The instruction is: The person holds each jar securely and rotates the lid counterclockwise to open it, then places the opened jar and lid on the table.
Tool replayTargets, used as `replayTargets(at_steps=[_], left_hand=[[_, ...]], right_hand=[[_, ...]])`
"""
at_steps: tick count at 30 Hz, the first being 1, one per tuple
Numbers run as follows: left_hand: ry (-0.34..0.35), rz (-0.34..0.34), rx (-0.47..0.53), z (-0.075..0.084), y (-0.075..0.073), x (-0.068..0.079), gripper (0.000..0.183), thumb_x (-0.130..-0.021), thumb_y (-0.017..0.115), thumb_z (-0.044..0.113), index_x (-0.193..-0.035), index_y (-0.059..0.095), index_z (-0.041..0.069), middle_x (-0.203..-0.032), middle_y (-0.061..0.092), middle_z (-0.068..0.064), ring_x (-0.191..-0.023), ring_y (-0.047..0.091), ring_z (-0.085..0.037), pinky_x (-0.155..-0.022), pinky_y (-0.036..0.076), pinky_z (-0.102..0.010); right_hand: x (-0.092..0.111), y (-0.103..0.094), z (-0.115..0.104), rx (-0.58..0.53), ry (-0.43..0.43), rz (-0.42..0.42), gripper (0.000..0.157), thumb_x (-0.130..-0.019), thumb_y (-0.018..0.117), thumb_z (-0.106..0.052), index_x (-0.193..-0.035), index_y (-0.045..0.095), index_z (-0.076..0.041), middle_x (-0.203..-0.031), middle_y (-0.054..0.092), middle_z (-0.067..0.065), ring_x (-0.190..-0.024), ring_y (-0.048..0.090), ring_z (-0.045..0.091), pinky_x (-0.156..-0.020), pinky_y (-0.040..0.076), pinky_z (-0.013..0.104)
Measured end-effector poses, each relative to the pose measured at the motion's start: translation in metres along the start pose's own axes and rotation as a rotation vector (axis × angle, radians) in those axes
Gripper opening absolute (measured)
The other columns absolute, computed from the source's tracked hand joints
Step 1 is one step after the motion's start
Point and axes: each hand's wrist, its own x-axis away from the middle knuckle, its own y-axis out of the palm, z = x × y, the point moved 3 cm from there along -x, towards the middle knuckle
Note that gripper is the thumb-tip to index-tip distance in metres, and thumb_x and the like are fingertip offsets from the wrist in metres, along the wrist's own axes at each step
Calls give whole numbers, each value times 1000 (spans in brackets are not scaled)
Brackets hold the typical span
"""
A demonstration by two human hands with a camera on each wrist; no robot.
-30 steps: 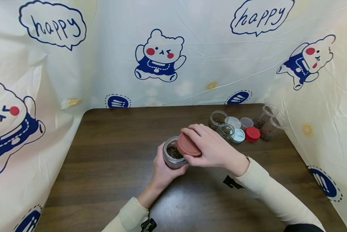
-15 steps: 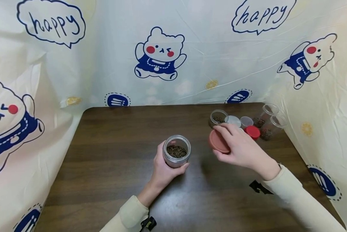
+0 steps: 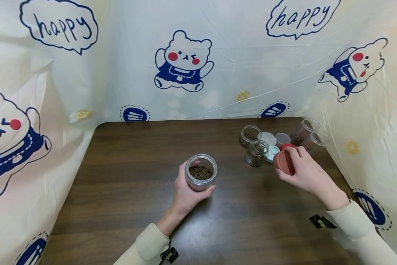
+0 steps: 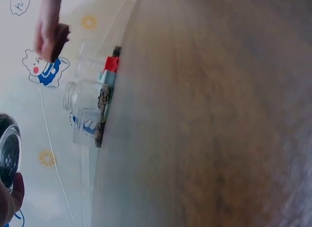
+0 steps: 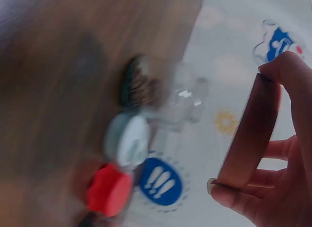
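My left hand (image 3: 186,193) grips a clear glass jar (image 3: 201,186) by its side, above the middle of the table. The jar's mouth is uncovered, and dark brown granules (image 3: 200,172) lie inside it. Over at the right, my right hand (image 3: 308,173) pinches a reddish-brown round lid (image 3: 284,163) by its edge; the right wrist view shows the lid (image 5: 253,129) between thumb and fingers, apart from the things below. Nearest to that hand are a red lid (image 5: 109,190), a pale blue lid (image 5: 127,139) and a small open glass jar (image 3: 256,154) with dark contents.
Another open jar (image 3: 250,136) with dark contents stands behind, beside a white lid (image 3: 268,138) and a small translucent lid (image 3: 283,139). Two clear jars (image 3: 310,127) stand at the back right corner, partly behind my right hand. A printed curtain (image 3: 185,106) borders the table (image 3: 135,158).
The reddish-brown lid has come away from above the held jar and travelled right in my right hand, toward the red lid. My left hand and its jar have stayed nearly still.
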Motion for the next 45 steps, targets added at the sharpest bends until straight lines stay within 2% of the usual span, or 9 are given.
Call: replayTargets(at_steps=[3, 9, 14, 18, 23, 28, 35, 41, 45], left_hand=[[10, 3, 2, 0, -1, 0, 91, -63, 98, 18, -140, 51, 5, -132, 66, -7, -120, 63, -27, -105, 44, -26], [15, 6, 6, -1, -3, 1, 91, -63, 97, 16, -139, 50, 1, -131, 66, -14, -119, 63, -28, -104, 44, -26], [-6, 5, 0, -1, -3, 2, 92, -63, 98, 19, -140, 50, 0, -132, 66, -12, -120, 62, -26, -105, 44, -27], [-16, 2, -3, 0, -3, 2, 92, -64, 98, 21, -140, 50, 3, -133, 65, -7, -121, 62, -25, -105, 45, -27], [-11, 7, -4, 1, -3, 0, 92, -63, 98, 21, -140, 50, 3, -132, 66, -8, -120, 62, -26, -105, 45, -27], [-11, 8, 2, 0, -3, 1, 91, -63, 98, 20, -139, 50, 1, -131, 66, -14, -119, 62, -29, -105, 45, -27], [-3, 15, 1, -1, -4, 1, 91, -63, 97, 19, -139, 50, 1, -132, 66, -10, -119, 62, -33, -105, 45, -27], [-12, 7, 13, -2, -4, 1, 91, -64, 97, 18, -140, 50, 1, -132, 65, -15, -120, 62, -30, -105, 45, -27], [-19, 0, 6, -3, -2, 0, 91, -64, 97, 19, -140, 50, 3, -133, 65, -13, -120, 62, -27, -105, 45, -27]], right_hand=[[4, 10, 14, -2, 45, -38, 70, -83, 79, -34, -132, 48, 6, -105, 51, 28, -86, 54, 38, -62, 55, 47], [6, 31, 33, -14, 64, -63, 73, -82, 80, -31, -127, 44, 13, -98, 52, 28, -81, 54, 37, -63, 53, 47], [4, 47, 42, -27, 102, -138, 79, -84, 81, -33, -126, 41, 19, -100, 52, 31, -84, 56, 39, -68, 56, 51], [6, 58, 47, -16, 136, -209, 72, -84, 81, -35, -117, 47, 18, -101, 51, 33, -84, 57, 42, -70, 57, 53], [5, 70, 50, -19, 143, -224, 70, -83, 83, -37, -112, 47, 16, -101, 51, 33, -83, 57, 43, -72, 56, 56], [4, 77, 52, -28, 157, -242, 74, -84, 83, -37, -114, 44, 18, -99, 51, 34, -83, 57, 44, -72, 55, 56], [1, 83, 55, -28, 174, -298, 75, -86, 82, -41, -114, 47, 19, -100, 52, 33, -85, 57, 42, -72, 55, 54], [-1, 85, 58, -20, 182, -297, 79, -86, 82, -45, -116, 46, 19, -103, 52, 34, -88, 58, 44, -75, 56, 56], [-2, 86, 61, -23, 182, -296, 80, -85, 82, -46, -116, 48, 19, -101, 53, 32, -86, 57, 42, -73, 55, 54]])
